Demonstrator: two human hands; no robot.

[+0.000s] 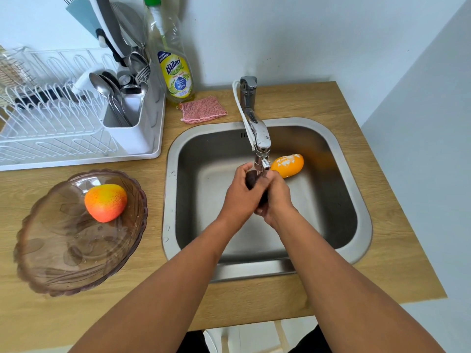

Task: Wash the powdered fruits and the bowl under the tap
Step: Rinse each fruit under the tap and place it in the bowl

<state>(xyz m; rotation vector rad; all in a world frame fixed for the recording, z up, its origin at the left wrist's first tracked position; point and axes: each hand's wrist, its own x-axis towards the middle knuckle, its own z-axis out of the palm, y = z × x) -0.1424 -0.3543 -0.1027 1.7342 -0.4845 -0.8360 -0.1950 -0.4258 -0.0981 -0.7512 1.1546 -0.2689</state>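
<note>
Over the steel sink (356,194), my left hand (240,193) and my right hand (276,197) both wrap a dark purple-brown fruit (252,179) right under the tap spout (262,159). Most of that fruit is hidden between my palms. An orange fruit with white powder patches (288,165) lies in the sink behind my hands, to the right of the spout. On the counter at left stands a brownish glass bowl (63,250) with water drops, and a red-yellow fruit (105,202) rests inside it.
A white dish rack (76,128) with cutlery fills the back left. A bottle of dish soap (174,72) and a pink scrub pad (202,109) sit behind the sink. The wooden counter ends near the wall at right.
</note>
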